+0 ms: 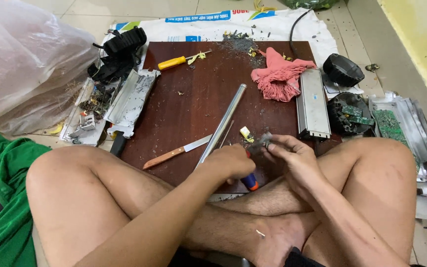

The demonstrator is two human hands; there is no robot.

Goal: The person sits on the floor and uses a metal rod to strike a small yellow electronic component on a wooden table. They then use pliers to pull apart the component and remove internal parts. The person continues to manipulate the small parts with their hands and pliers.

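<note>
A: Gripping what, exactly?
B: The left hand [231, 162] is closed on a blue-handled screwdriver [249, 181]; the right hand [292, 153] pinches a small grey part [259, 143] between them, over the wooden board [184, 109], screwdriver angled toward it.

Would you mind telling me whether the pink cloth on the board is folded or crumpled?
Crumpled: the pink cloth lies bunched in uneven folds on the wooden board.

Light: soft, even, moderately bright; source unseen.
Shadows: faint, diffuse.
Glare: sheen along the metal tube [222, 123] and plastic bag [21, 64].
Focus: sharp centre; slight wide-angle stretch at edges.
</note>
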